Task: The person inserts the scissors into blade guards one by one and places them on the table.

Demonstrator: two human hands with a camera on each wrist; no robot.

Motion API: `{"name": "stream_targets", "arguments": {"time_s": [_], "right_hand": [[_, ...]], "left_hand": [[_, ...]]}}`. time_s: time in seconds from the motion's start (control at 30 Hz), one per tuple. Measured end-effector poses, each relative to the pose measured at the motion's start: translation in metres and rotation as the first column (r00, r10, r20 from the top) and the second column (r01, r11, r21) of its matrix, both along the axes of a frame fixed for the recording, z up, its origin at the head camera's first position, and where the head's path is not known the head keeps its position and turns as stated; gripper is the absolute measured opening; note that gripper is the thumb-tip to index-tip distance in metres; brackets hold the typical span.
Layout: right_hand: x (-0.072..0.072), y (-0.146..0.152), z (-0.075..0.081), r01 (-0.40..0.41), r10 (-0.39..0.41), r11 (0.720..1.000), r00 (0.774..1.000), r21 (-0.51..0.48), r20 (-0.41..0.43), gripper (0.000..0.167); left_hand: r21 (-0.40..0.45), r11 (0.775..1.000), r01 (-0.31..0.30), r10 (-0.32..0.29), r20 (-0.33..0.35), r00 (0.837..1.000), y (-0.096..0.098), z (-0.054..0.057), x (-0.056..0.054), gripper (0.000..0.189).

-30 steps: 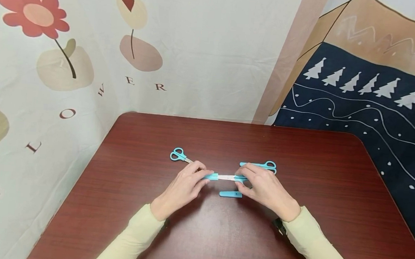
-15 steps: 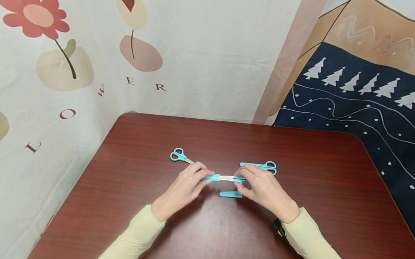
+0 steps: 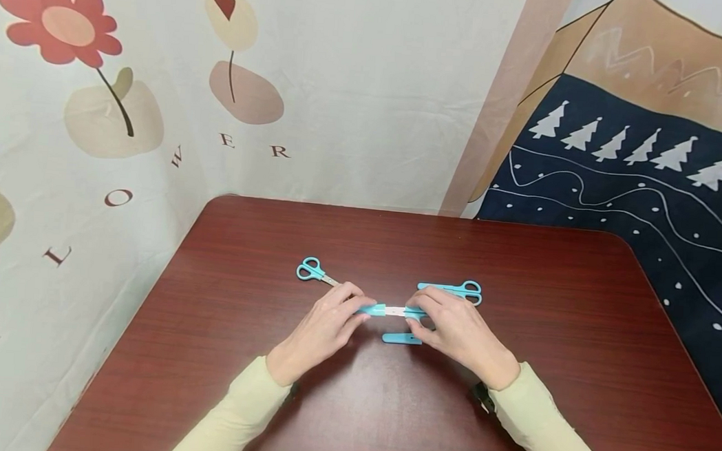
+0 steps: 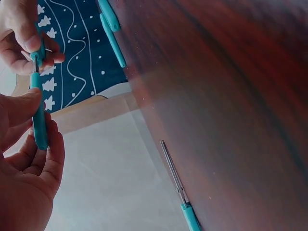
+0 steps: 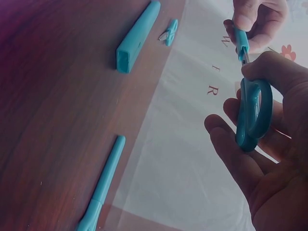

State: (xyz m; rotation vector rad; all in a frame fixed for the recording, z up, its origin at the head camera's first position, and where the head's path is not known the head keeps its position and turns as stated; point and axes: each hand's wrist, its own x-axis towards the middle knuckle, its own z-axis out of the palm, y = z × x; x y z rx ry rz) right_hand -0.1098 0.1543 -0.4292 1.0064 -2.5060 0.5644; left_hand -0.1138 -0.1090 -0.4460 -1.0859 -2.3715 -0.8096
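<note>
Between both hands, above the table, is a pair of scissors (image 3: pixel 395 311) with blue handles, held level. My right hand (image 3: pixel 459 328) grips it at the handles, whose finger loops (image 5: pixel 251 103) show in the right wrist view. A blue blade cover (image 3: pixel 374 310) is pinched by the fingers and thumb of my left hand (image 3: pixel 320 326). The blades run into the open end of this cover, and a short stretch of bare metal shows between cover and handles. In the left wrist view the blade cover (image 4: pixel 38 115) lies along the left fingers.
A loose blue blade cover (image 3: pixel 399 338) lies on the brown table (image 3: pixel 349 418) just below the right hand. Behind that hand are capped scissors (image 3: pixel 471 289), partly hidden. Uncovered scissors (image 3: pixel 311 269) lie beyond the left hand. Patterned cloths (image 3: pixel 356 101) hang behind the table.
The left hand and the blade cover have moved slightly right, toward the right hand. Less bare blade shows than before. The things on the table have not moved.
</note>
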Motion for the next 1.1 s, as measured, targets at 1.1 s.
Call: {"name": "stream_targets", "arguments": {"time_s": [1.1], "right_hand": [[0.0022,-0.0038,0.0,-0.027,0.027,1.0,0.999,0.003,0.021,0.021]], "left_hand": [[-0.017,1.0,0.018,-0.018,-0.01,1.0,0.0032,-0.0004,-0.0003,0.02]]}}
